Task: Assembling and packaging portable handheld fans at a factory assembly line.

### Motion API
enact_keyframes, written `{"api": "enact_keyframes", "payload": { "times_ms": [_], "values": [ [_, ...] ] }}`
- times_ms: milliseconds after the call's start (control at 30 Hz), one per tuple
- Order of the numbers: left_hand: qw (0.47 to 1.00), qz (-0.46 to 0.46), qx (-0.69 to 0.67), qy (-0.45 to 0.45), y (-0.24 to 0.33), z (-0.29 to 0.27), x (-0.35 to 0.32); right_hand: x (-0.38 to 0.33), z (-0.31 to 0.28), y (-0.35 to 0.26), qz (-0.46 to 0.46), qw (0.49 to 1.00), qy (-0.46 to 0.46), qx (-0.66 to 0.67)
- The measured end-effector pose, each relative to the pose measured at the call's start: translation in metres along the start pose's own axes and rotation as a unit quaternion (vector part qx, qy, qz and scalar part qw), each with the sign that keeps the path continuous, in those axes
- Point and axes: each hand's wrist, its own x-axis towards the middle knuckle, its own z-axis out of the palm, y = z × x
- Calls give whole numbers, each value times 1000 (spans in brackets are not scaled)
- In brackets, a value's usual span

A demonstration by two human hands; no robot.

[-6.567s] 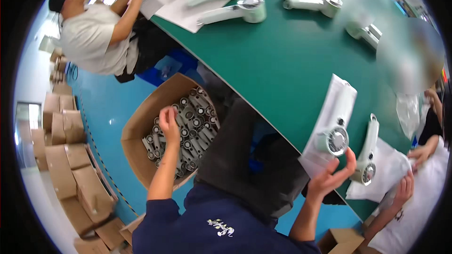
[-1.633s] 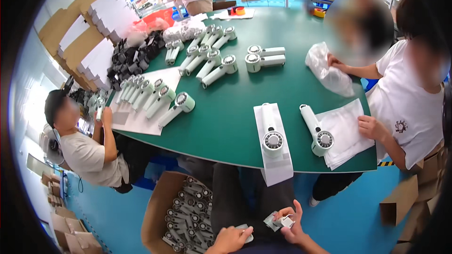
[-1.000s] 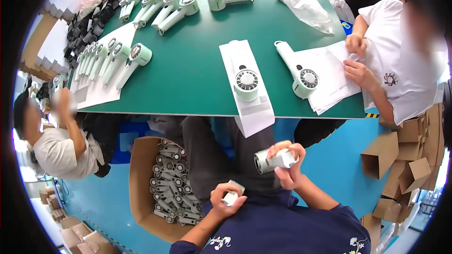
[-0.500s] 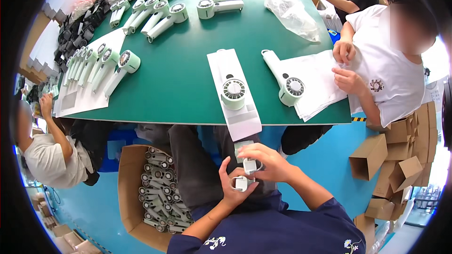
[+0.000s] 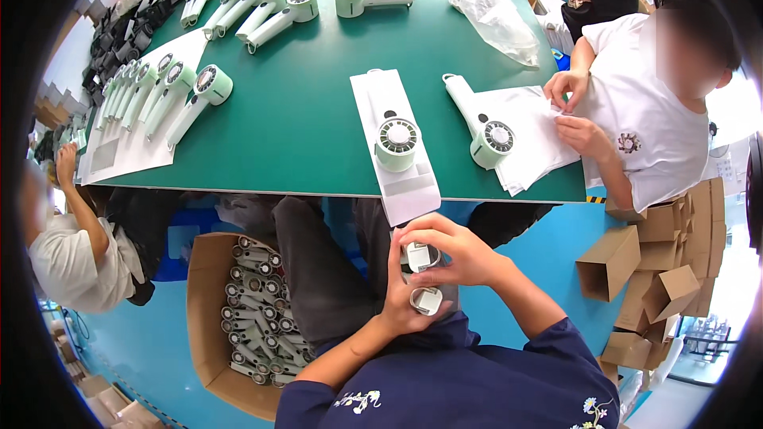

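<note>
Above my lap, my left hand is closed around a pale handheld fan, seen end-on with its white handle end upward. Just beyond it, my right hand grips a second handheld fan, also end-on. The fingers of both hands meet around this farther one, and the lower parts of both fans are hidden. Past my hands, a mint-green handheld fan lies on a narrow white sheet that juts over the table edge.
The green table carries rows of fans and a plastic bag. A carton of fans stands left of my legs. To the right, a co-worker in white handles something small beside another fan; open cardboard boxes stand below.
Both hands have moved slightly farther out and closer together. My left fingers now reach up beside the fan in my right hand. The co-worker's hands at right have shifted a little.
</note>
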Motion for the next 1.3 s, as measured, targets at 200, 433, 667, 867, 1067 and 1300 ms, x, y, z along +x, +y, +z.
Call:
{"api": "enact_keyframes", "payload": {
  "times_ms": [200, 433, 667, 867, 1067, 1300],
  "values": [
    [996, 45, -7, 73, -8, 7, 12, 1, -1, -7, -36, 999, -15, -5],
    [992, 76, 86, 42, -3, -6, 22, 25, -30, 10, -13, 925, 143, -353],
    [997, -23, -66, 19, 7, -19, 47, 22, 9, 33, 23, 890, 174, -420],
    [994, -44, -75, -60, -5, -36, 56, 23, 13, 33, 32, 905, 215, -365],
    [992, -60, -79, -81, -11, -40, 69, 23, 10, 36, 56, 909, 241, -335],
    [991, -84, -69, -79, -7, -39, 65, 28, 1, 33, 54, 922, 212, -319]
  ]
}}
